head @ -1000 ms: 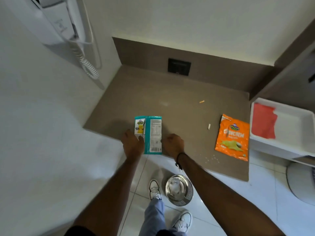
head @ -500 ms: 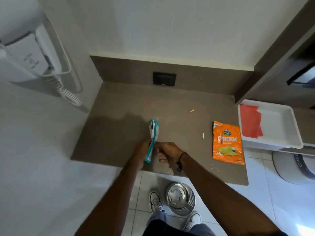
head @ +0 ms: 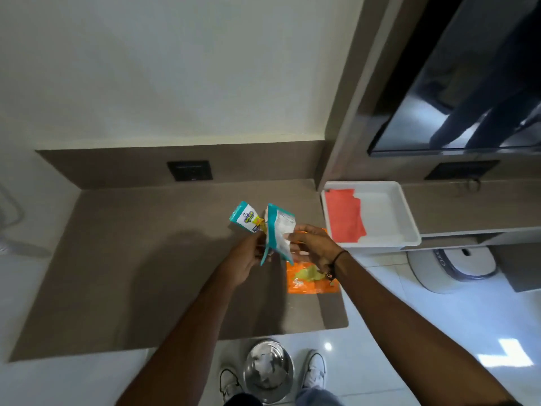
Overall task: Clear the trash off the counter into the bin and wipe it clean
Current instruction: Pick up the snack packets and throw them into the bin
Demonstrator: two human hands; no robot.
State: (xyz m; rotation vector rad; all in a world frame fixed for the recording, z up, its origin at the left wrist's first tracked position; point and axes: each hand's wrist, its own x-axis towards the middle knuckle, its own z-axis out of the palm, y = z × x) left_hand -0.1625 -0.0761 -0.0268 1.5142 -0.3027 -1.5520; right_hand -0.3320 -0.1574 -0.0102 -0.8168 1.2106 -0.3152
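Observation:
A teal and white snack wrapper (head: 275, 230) is lifted above the brown counter (head: 140, 259), folded open in the air. My left hand (head: 246, 262) grips its lower left part and my right hand (head: 313, 247) pinches its right edge. An orange snack packet (head: 310, 279) lies flat on the counter under my right wrist, partly hidden. A round metal bin (head: 269, 370) with crumpled white paper inside stands on the floor between my shoes, below the counter's front edge.
A white tray (head: 389, 212) holding a red cloth (head: 344, 218) sits on the shelf right of the counter. A dark wall socket (head: 190, 170) is at the back. A screen (head: 468, 92) hangs upper right. A white round appliance (head: 456, 268) stands on the floor.
Both hands lifted the teal wrapper off the counter and moved it right, over the orange packet. The view tilted up and right; the small scraps on the counter are now out of sight.

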